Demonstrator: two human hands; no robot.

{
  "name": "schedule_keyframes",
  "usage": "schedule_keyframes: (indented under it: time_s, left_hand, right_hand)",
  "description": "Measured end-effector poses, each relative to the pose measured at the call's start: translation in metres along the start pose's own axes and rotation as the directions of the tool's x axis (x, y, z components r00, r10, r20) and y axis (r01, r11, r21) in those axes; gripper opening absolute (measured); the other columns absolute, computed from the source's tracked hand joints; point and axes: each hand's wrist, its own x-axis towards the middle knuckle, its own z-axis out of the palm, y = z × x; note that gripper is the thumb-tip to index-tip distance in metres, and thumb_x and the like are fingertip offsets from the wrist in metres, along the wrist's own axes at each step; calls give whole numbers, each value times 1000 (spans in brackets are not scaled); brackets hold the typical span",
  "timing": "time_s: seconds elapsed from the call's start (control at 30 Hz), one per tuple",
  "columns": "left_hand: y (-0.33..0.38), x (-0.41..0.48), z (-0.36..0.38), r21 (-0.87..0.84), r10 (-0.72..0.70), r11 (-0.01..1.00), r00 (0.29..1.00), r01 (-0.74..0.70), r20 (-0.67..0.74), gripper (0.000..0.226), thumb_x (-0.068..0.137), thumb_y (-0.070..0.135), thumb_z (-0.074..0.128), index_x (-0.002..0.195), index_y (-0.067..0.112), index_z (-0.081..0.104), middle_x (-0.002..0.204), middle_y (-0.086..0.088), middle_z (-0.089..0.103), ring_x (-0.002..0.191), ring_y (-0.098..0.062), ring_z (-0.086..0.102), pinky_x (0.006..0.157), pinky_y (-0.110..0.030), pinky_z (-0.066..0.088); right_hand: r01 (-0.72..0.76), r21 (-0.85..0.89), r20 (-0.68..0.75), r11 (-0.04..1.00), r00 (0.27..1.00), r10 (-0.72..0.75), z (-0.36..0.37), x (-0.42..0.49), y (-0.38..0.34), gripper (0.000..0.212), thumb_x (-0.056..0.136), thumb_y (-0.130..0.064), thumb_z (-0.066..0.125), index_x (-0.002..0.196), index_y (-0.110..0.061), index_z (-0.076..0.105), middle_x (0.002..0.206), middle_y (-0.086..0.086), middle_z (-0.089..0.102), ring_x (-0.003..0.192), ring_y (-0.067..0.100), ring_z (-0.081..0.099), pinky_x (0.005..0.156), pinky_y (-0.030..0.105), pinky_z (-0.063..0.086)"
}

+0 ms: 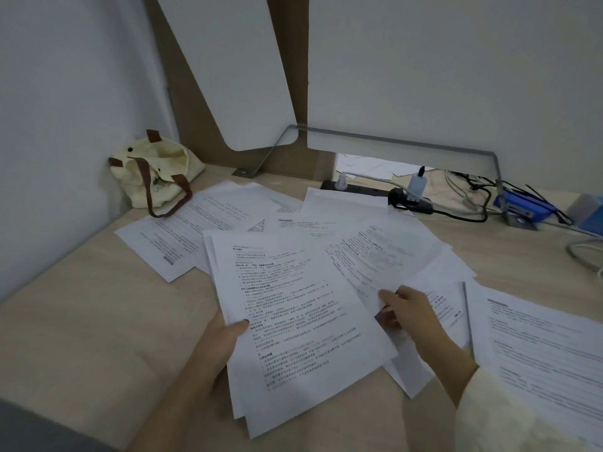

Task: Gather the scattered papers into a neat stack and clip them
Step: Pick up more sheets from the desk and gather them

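Printed white papers lie scattered over the wooden desk [81, 321]. My left hand [222, 340] grips the left edge of a loose stack of sheets [293, 321], thumb on top, holding it in the middle of the desk. My right hand [408, 314] reaches under that stack's right side and pinches a sheet [385, 259] from the pile beside it. A small reddish object, possibly a clip, shows by my right fingers, too blurred to tell. More sheets lie at the far left [163, 243] and at the right edge [538, 347].
A cream tote bag [153, 174] with brown straps sits in the back left corner. A black power strip [365, 190] with plugs and cables runs along the back. A blue device [522, 207] stands at the back right. White panels lean against the wall.
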Motion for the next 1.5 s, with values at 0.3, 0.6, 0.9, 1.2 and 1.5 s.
schedule_keyframes:
  time_s: [0.3,0.6,0.9,1.2,1.5]
  left_hand:
    - [10,-4,-30,-52,39,998,994,-44,-104,42,91,-3,46,133,4,45,118,-15,57,105,-32,55,95,-42,41]
    - [15,-6,-58,-140,27,989,982,-54,-186,37,89,6,50,126,7,52,106,-10,63,96,-28,58,87,-38,43]
    - [17,7,-37,-51,-23,998,998,20,-67,37,90,0,48,126,2,54,116,-18,63,105,-35,59,98,-45,44]
    - [10,14,-34,13,-41,999,997,42,-72,35,91,-2,46,125,2,53,113,-18,63,98,-33,60,88,-39,46]
    - [9,7,-30,35,-5,999,998,7,-60,30,93,4,48,121,14,52,100,-5,62,86,-21,60,85,-38,45]
  right_hand:
    - [343,119,-258,932,917,-305,-33,7,-37,26,97,-16,39,118,-10,53,109,14,62,100,33,58,90,50,48]
    - [0,-25,-45,1000,999,-1,-16,35,-31,29,95,-6,41,113,13,52,121,32,54,108,44,54,99,56,42]
    - [-59,-73,84,996,994,65,28,52,-39,10,89,2,44,86,-6,48,88,14,49,64,20,44,59,27,37]
    - [-62,-79,181,995,981,76,35,44,-28,23,90,-2,50,112,5,56,83,12,57,67,20,51,57,27,43]
    - [410,-259,-231,875,853,-468,0,25,-66,33,96,-14,38,125,-7,53,110,14,63,98,30,58,78,31,44]
